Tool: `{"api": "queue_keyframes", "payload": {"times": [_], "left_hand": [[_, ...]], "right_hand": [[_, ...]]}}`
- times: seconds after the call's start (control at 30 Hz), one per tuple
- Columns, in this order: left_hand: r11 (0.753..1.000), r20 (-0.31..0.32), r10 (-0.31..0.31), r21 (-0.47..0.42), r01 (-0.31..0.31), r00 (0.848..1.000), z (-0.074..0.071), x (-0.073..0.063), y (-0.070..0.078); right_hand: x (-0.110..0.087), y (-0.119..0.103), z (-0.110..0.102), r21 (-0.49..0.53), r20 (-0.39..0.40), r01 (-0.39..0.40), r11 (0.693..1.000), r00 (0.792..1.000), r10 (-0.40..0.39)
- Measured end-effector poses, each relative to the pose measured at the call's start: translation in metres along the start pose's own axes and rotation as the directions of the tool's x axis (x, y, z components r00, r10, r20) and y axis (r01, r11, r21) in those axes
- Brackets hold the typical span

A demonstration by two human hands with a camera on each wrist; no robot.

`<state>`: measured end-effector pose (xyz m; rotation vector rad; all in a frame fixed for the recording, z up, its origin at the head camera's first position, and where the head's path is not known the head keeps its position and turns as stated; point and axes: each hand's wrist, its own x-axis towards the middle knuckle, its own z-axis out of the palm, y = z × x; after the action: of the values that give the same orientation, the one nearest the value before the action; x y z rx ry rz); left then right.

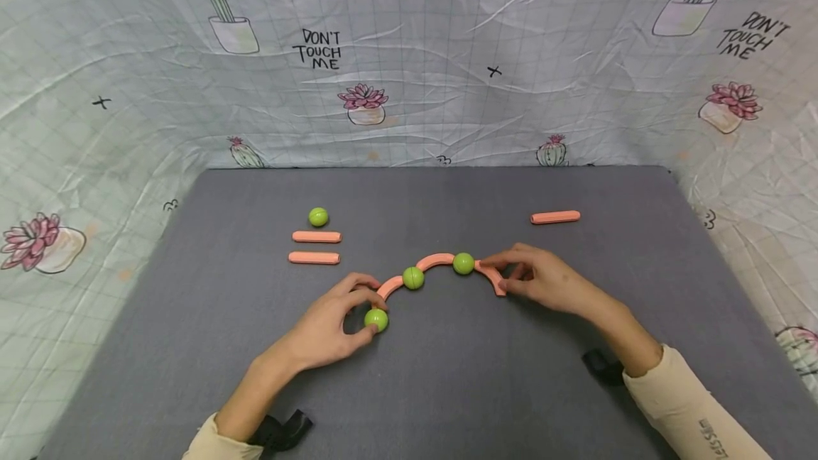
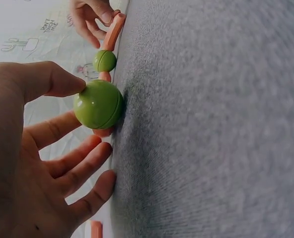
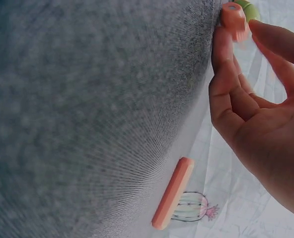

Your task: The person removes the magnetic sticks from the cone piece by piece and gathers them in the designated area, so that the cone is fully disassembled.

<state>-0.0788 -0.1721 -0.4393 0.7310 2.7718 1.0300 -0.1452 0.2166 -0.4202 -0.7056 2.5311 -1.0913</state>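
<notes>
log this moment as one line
left hand: pinches glossy green ball; right hand: holds curved orange piece; between: two balls, two curved pieces; apart: one ball, three straight orange sticks

Four green balls [image 1: 318, 216], three straight sticks [image 1: 555, 217], three curved sticks [image 1: 436, 260]

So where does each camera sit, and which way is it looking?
Head: worn on the head, facing forward and down at the table and curvy row; both arms show.
Left wrist: worn there, facing along the table at a ball; left fingers close, right fingers beyond.
Right wrist: worn there, facing along the table at an orange piece and straight stick; right fingers show.
Shared: head and right wrist views both show that stick.
</notes>
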Motion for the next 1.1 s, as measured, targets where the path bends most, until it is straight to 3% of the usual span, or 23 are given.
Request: {"api": "queue_keyframes", "payload": {"times": [0.4,0.53,0.77,0.97,1.1], "left_hand": [[0.999,0.017,-0.018,0.031,0.018,1.0,-0.009,-0.002,-0.002],[1.0,-0.021,-0.026,-0.001,0.026,0.999,-0.007,0.004,-0.002],[0.999,-0.091,-0.029,-0.043,0.025,0.995,0.003,0.035,0.007],[0.998,-0.066,0.021,-0.063,-0.025,0.998,0.017,0.069,0.015],[0.995,-0.028,0.015,-0.098,-0.017,0.999,0.025,0.08,0.016]], "right_hand": [[0.008,-0.009,0.003,-0.031,0.046,-0.049,0.998,0.998,0.051],[0.011,-0.01,0.005,-0.016,0.061,-0.04,0.999,0.997,0.041],[0.012,-0.01,0.005,-0.013,0.059,-0.014,1.0,0.998,0.014],[0.012,-0.008,0.006,-0.008,0.056,-0.026,1.0,0.998,0.026],[0.011,-0.006,0.008,0.007,0.072,-0.034,0.999,0.997,0.033]]}}
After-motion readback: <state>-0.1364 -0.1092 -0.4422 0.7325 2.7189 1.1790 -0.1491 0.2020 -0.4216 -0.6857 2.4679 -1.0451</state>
